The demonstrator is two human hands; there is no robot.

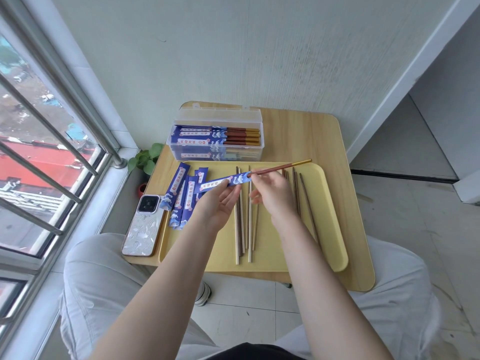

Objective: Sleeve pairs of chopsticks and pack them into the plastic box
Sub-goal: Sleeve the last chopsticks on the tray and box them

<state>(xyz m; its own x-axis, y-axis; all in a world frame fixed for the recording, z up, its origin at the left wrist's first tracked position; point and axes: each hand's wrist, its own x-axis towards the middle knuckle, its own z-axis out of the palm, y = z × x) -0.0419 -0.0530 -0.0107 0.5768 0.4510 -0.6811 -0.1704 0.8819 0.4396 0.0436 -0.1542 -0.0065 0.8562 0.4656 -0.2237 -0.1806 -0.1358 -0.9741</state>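
Head view, contents as follows. Small pale wooden table [298, 131] with rounded corners, set against a white wall. On it, a yellow rectangular plastic tray [330, 229].

Held item: one blue paper chopstick sleeve [225, 182] with white wave print and a white label, lifted above the tray, tilted up to the right. My left hand [218, 201] pinches its left part between thumb and fingers, palm up. My right hand [270, 188] pinches the red-brown, gold-tipped chopsticks [280, 167] at the sleeve's mouth; their far ends stick out up and to the right.

On the tray, left side: a loose heap of empty blue paper sleeves [181, 196], overlapping. Centre: several bare pale and dark wooden chopsticks [242, 229] lying lengthwise. Right: more dark chopsticks [307, 203], slightly fanned.

Behind the tray: a clear plastic box [217, 137] with its lid open, holding sleeved pairs [207, 135] laid flat, sleeves to the left, red-brown and gold ends to the right.

Left of the tray: a phone in a white patterned case [144, 224], camera side up. Beside the table near the window, a small green plant [145, 159] in a red pot.
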